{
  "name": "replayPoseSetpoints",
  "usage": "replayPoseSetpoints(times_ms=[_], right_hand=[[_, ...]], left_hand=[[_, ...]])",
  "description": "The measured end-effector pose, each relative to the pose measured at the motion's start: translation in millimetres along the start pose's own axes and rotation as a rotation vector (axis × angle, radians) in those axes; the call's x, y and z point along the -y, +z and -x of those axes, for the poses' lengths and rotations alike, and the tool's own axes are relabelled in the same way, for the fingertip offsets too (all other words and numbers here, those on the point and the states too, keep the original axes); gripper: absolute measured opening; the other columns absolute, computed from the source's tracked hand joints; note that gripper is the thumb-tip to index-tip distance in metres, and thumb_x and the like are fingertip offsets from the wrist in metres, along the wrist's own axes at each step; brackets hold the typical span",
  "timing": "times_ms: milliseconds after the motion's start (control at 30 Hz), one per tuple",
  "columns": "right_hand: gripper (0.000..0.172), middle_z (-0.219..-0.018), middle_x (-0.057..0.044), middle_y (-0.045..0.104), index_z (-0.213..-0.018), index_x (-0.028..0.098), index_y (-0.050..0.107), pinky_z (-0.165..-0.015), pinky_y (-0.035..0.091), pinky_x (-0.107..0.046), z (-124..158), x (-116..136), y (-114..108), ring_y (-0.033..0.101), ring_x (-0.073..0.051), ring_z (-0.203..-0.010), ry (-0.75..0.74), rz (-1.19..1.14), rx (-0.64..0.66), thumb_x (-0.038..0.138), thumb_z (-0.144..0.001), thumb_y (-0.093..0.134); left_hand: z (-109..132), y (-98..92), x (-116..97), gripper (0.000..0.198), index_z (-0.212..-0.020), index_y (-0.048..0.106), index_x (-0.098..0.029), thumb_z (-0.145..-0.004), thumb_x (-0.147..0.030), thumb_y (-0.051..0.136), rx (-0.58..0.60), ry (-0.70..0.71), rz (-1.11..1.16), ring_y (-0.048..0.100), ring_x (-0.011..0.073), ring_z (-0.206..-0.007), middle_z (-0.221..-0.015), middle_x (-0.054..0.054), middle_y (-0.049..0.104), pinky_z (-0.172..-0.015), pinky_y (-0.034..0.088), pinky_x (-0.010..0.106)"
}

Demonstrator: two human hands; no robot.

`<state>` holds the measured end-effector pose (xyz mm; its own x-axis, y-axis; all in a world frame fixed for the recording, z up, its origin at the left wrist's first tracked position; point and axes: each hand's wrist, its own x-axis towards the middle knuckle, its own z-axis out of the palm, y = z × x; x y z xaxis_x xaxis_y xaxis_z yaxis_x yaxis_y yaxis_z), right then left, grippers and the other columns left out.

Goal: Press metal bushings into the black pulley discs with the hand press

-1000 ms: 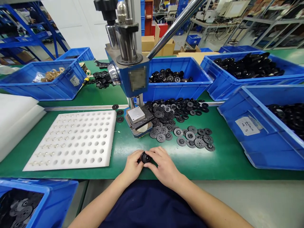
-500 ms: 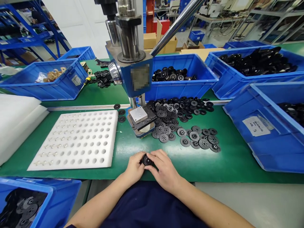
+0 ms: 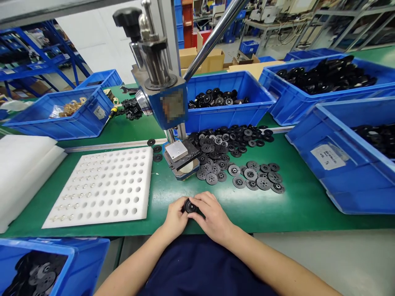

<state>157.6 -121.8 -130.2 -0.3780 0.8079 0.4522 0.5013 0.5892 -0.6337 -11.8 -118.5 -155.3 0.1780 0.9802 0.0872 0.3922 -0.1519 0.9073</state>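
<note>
Between my two hands is a small round black wheel-like part (image 3: 190,206) with a raised hub, held over the front of the green bench (image 3: 234,213). My left hand (image 3: 175,216) pinches its left side, fingers closed. My right hand (image 3: 211,213) grips it from the right, thumb below and fingertips on top. Fingers cover parts of its rim. Beyond the hands stands a hand press (image 3: 171,102) with a metal block (image 3: 177,150) on its base. To its right lie many loose black discs (image 3: 250,174), some flat and some overlapping.
At left lies a white foam tray (image 3: 147,181) with rows of holes, several holding small clear pieces. Blue bins (image 3: 228,110) of black parts line the back and right. A screwdriver (image 3: 112,112) lies near the left bin (image 3: 74,123). Another blue bin (image 3: 83,259) stands front left.
The camera view has tilted and shifted slightly, so the press and bins appear moved. Both hands keep the same hold on the black part.
</note>
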Motion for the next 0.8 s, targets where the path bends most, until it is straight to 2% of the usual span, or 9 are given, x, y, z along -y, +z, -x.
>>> replayPoseSetpoints(times_ms=[67,200,267,333,433,567,667,733,800], right_hand=[[0.033,-0.1,-0.01,0.066,-0.125,0.022,0.061,-0.079,0.057,-0.043,-1.2,-1.6,-2.8,0.061,-0.023,-0.092,0.014,-0.009,-0.007,0.031,-0.093,0.061],[0.035,-0.102,-0.011,0.066,-0.125,0.021,0.062,-0.083,0.058,-0.041,-5.2,-3.5,-17.3,0.062,-0.023,-0.097,0.069,-0.092,-0.062,0.038,-0.095,0.057],[0.04,-0.105,-0.011,0.066,-0.128,0.022,0.06,-0.083,0.058,-0.04,-6.8,-5.6,-27.1,0.063,-0.023,-0.097,0.109,-0.145,-0.068,0.044,-0.095,0.056],[0.043,-0.108,-0.011,0.067,-0.13,0.022,0.06,-0.08,0.059,-0.038,-8.3,-9.5,-36.1,0.065,-0.022,-0.093,0.15,-0.183,-0.081,0.047,-0.095,0.054],[0.038,-0.103,-0.011,0.069,-0.12,0.021,0.065,-0.073,0.059,-0.034,-13.8,-16.3,-48.1,0.066,-0.02,-0.085,0.204,-0.204,-0.153,0.047,-0.096,0.05],[0.038,-0.099,-0.01,0.071,-0.102,0.021,0.071,-0.069,0.057,-0.033,-35.8,-17.2,-72.8,0.067,-0.021,-0.087,0.239,-0.164,-0.243,0.051,-0.097,0.047],[0.037,-0.099,-0.009,0.071,-0.1,0.022,0.071,-0.071,0.057,-0.034,-63.9,-11.7,-101.9,0.067,-0.021,-0.088,0.221,-0.142,-0.327,0.052,-0.095,0.051],[0.036,-0.101,-0.008,0.072,-0.105,0.022,0.071,-0.075,0.056,-0.036,-85.0,-9.1,-120.6,0.067,-0.02,-0.089,0.199,-0.146,-0.374,0.05,-0.094,0.053],[0.034,-0.103,-0.007,0.072,-0.109,0.021,0.07,-0.079,0.055,-0.036,-104.8,-8.8,-133.2,0.066,-0.019,-0.089,0.182,-0.126,-0.396,0.048,-0.093,0.057]], left_hand=[[0.2,2.1,1.6,0.002,-0.077,0.058,-0.018,-0.077,-0.02,0.058,0.007,-0.048,0.037,0.049,0.0129,-0.059,-0.065,-0.002,0.056,-0.058,0.04,0.024],[3.1,2.5,2.6,0.015,-0.084,0.059,-0.018,-0.078,-0.027,0.069,0.025,-0.158,0.216,0.049,0.0112,-0.059,-0.065,-0.004,0.055,-0.058,0.041,0.023],[3.5,-5.4,-1.1,0.019,-0.087,0.06,-0.017,-0.08,-0.031,0.072,0.056,-0.196,0.303,0.05,0.011,-0.059,-0.065,-0.003,0.056,-0.057,0.042,0.023],[0.1,-21.3,-11.3,0.023,-0.092,0.063,-0.017,-0.081,-0.033,0.073,0.054,-0.209,0.339,0.054,0.0122,-0.062,-0.07,-0.001,0.061,-0.059,0.045,0.023],[-15.8,-54.6,-42.1,0.028,-0.097,0.066,-0.017,-0.08,-0.036,0.075,-0.075,-0.172,0.303,0.061,0.0148,-0.07,-0.08,0.004,0.069,-0.063,0.048,0.025],[-53.7,-91.6,-99.8,0.028,-0.091,0.069,-0.017,-0.076,-0.04,0.076,-0.295,-0.007,0.163,0.06,0.0152,-0.071,-0.079,0.004,0.068,-0.066,0.05,0.026],[-85.1,-102.6,-133.7,0.024,-0.085,0.07,-0.017,-0.075,-0.039,0.074,-0.39,0.157,0.023,0.061,0.0154,-0.073,-0.084,0.004,0.069,-0.071,0.051,0.027],[-103.8,-103.3,-144.7,0.022,-0.083,0.07,-0.017,-0.074,-0.037,0.073,-0.37,0.205,-0.043,0.062,0.0155,-0.074,-0.085,0.003,0.07,-0.073,0.052,0.027],[-119.1,-101.2,-146.0,0.021,-0.082,0.068,-0.017,-0.073,-0.035,0.073,-0.327,0.193,-0.068,0.064,0.0157,-0.073,-0.082,0.002,0.071,-0.072,0.052,0.027]])
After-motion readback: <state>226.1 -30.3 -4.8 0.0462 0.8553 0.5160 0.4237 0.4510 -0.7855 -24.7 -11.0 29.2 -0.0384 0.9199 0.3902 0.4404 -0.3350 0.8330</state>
